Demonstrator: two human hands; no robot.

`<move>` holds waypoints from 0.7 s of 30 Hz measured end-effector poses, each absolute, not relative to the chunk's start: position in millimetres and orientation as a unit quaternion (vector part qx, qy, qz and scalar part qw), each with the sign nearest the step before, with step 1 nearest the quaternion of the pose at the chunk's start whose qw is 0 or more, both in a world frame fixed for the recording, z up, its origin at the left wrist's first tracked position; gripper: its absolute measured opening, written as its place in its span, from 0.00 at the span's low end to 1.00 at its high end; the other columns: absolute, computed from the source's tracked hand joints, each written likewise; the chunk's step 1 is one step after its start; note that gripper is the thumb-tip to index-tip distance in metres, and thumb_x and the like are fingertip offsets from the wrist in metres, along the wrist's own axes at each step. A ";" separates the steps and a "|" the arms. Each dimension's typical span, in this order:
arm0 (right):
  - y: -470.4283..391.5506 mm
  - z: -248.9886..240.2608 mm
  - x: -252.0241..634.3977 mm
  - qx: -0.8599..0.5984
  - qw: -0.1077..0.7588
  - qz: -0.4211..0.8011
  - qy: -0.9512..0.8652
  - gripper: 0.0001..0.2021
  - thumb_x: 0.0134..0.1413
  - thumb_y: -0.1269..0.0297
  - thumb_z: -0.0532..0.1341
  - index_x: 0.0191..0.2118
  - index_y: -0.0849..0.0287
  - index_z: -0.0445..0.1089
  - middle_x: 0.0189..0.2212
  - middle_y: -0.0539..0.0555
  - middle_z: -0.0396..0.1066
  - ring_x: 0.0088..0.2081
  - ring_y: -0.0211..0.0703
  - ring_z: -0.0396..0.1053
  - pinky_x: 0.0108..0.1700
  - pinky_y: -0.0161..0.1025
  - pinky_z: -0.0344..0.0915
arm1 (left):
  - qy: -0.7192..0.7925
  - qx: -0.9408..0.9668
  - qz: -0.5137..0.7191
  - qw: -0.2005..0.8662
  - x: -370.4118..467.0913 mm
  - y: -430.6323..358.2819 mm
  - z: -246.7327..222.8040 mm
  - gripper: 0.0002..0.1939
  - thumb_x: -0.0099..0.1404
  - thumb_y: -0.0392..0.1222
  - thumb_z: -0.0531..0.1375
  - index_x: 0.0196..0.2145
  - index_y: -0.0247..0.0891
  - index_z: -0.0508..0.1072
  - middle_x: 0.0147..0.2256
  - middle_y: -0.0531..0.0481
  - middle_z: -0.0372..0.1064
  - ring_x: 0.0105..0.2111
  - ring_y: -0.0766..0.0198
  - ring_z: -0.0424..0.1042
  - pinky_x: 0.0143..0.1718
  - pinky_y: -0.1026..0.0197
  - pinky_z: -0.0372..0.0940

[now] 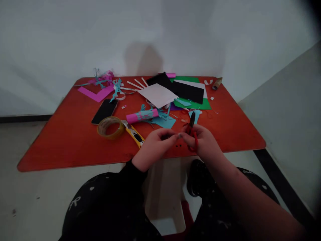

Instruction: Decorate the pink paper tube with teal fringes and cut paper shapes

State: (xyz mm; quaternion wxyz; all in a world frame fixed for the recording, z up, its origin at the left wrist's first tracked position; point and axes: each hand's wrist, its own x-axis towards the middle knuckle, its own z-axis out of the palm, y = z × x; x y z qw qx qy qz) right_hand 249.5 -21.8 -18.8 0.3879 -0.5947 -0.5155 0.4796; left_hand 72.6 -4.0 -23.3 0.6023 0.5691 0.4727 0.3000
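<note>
Over the front edge of the red table [75, 140], both my hands come together at the fingertips. Red-handled scissors [193, 134] hang in my right hand [204, 139], blades pointing away from me. Thumb and fingers of that hand also pinch a tiny pale bit against my left hand; its kind is too small to tell. My left hand [156, 145] is closed in a pinch, and what lies in it is hidden. Two small black pieces [178, 146] lie on the table just below the fingers. Beyond them is a pink paper tube [142, 115] covered with blue scales and fringe.
A yellow box cutter [134, 133], a tape roll [110, 128] and a phone [104, 111] lie left of my hands. Farther back are white paper [157, 94], black sheets [189, 91], green paper [204, 104], a pink paper strip [96, 95] and a brown cardboard roll [217, 83].
</note>
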 end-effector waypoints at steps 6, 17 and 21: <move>-22.2 -19.3 238.2 -0.591 0.433 0.489 -0.473 0.12 0.51 0.54 0.65 0.30 0.57 0.67 0.24 0.48 0.64 0.25 0.36 0.58 0.27 0.35 0.56 | 0.446 0.589 0.359 0.571 85.6 -12.7 -27.9 0.16 0.68 0.53 0.59 0.35 0.37 0.75 0.33 0.51 0.72 0.34 0.64 0.68 0.36 0.64 0.63; -19.8 -17.2 248.0 -0.591 0.354 0.514 -0.511 0.16 0.51 0.50 0.67 0.31 0.57 0.68 0.22 0.46 0.60 0.25 0.36 0.56 0.28 0.36 0.55 | 0.479 0.466 0.384 0.637 83.5 -10.5 -20.6 0.15 0.66 0.51 0.61 0.28 0.39 0.66 0.23 0.57 0.59 0.25 0.70 0.57 0.28 0.66 0.56; -23.3 -16.5 253.5 -0.561 0.255 0.520 -0.592 0.17 0.50 0.50 0.68 0.27 0.58 0.66 0.24 0.46 0.59 0.28 0.38 0.57 0.29 0.36 0.54 | 0.459 0.426 0.402 0.668 77.2 -8.7 -19.2 0.15 0.64 0.51 0.63 0.29 0.38 0.67 0.25 0.57 0.60 0.25 0.71 0.58 0.27 0.67 0.55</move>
